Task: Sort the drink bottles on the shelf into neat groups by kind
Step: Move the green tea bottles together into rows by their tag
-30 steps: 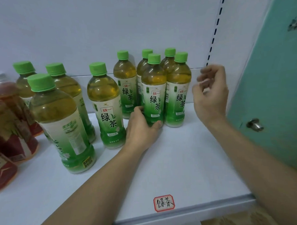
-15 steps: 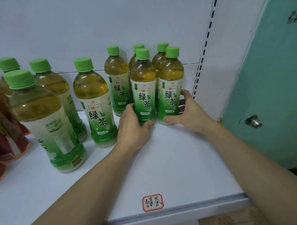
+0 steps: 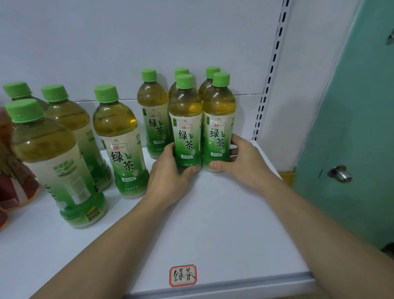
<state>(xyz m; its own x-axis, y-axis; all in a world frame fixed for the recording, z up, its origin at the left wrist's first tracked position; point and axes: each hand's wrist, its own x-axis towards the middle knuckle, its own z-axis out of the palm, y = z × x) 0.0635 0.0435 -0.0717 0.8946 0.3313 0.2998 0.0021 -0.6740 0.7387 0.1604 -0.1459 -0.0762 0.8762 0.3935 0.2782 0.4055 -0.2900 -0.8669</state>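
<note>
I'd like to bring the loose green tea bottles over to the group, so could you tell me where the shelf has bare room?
The shelf is bare in front of both hands, down to the red-bordered label. A narrow gap lies between the loose front bottle and the back bottle. The far left, by the red-labelled bottles, is crowded.

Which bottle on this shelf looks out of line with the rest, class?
The nearest green tea bottle, front left, has its label turned sideways, while others face forward. Left hand and right hand each grip a front bottle of the tidy cluster at the right.
</note>
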